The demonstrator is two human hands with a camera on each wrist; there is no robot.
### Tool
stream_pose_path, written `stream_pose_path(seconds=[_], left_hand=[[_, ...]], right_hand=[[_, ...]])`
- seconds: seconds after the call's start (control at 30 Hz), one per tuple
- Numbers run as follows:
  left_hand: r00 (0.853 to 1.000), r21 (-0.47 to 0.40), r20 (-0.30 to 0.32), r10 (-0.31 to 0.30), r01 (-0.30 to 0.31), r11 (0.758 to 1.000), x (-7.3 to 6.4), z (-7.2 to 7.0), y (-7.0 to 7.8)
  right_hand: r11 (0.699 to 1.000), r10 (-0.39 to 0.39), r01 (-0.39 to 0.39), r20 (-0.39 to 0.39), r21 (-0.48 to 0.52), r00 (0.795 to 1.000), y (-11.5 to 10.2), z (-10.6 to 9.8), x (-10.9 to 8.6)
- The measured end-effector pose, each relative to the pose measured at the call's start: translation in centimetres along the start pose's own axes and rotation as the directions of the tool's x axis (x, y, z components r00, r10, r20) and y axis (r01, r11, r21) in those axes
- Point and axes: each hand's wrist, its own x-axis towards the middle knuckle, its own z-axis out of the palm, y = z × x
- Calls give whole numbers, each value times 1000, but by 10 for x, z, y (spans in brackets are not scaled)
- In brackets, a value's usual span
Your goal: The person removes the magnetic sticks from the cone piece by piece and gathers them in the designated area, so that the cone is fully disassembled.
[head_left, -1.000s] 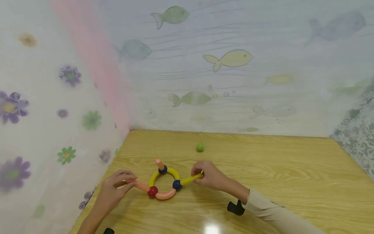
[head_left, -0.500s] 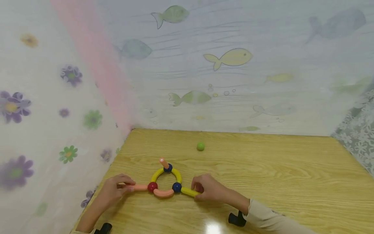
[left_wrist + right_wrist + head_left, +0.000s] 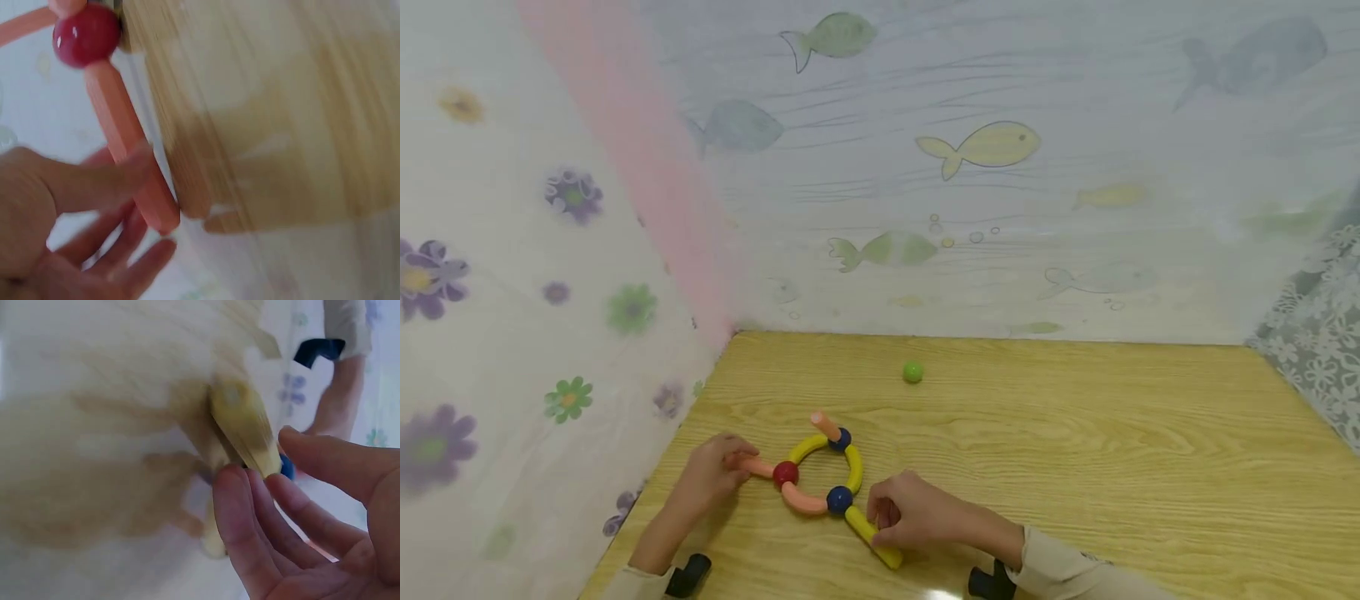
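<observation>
A ring of curved magnetic rods lies on the wooden table, two yellow point(image 3: 854, 468) and one orange point(image 3: 802, 501). Joining them are a red ball point(image 3: 786, 474), a near dark blue ball point(image 3: 839, 500) and a far dark blue ball point(image 3: 840, 439). From the far ball a straight orange rod point(image 3: 825, 426) sticks up, tilted left. My left hand point(image 3: 703, 475) pinches another straight orange rod point(image 3: 134, 147) attached to the red ball. With thumb and fingers my right hand point(image 3: 917, 512) holds a straight yellow rod point(image 3: 240, 415), which joins the near blue ball; the fingers partly cover it.
A loose green ball point(image 3: 913, 372) sits farther back on the table point(image 3: 1075, 433). Walls with fish and flower pictures border the table at the back and left. Lace-patterned cloth point(image 3: 1322, 333) hangs at the right.
The right hand has swung the yellow rod from pointing right to pointing toward the near right. The ring has turned clockwise, its near blue ball shifting nearer. Both hands keep their rods.
</observation>
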Motion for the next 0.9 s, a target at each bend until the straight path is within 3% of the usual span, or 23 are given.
stream_pose_path(seconds=[0.13,0.27,0.43,0.57,0.7,0.8,0.9], left_hand=[[994,-22,-86,-61,60,998,2,5,13],[985,-53,-152,-78,71,996,4,12,36],[992,-141,-84,-97,84,986,14,27,66],[998,-206,-14,-67,62,977,23,43,78],[1000,-97,-11,-7,6,995,27,57,83],[998,9,-46,32,-32,999,26,62,88],[996,52,-77,50,-46,998,28,63,93]], right_hand=[[1000,-24,22,-74,-20,997,-4,-10,15],[997,-71,63,-203,-43,977,-12,-24,35],[983,-137,91,-300,-163,944,-21,-37,61],[962,-206,132,-315,-241,926,-24,-42,78],[958,-228,158,-304,-239,925,-27,-47,83],[970,-199,145,-298,-194,933,-26,-52,80],[984,-154,120,-292,-130,944,-24,-60,74]])
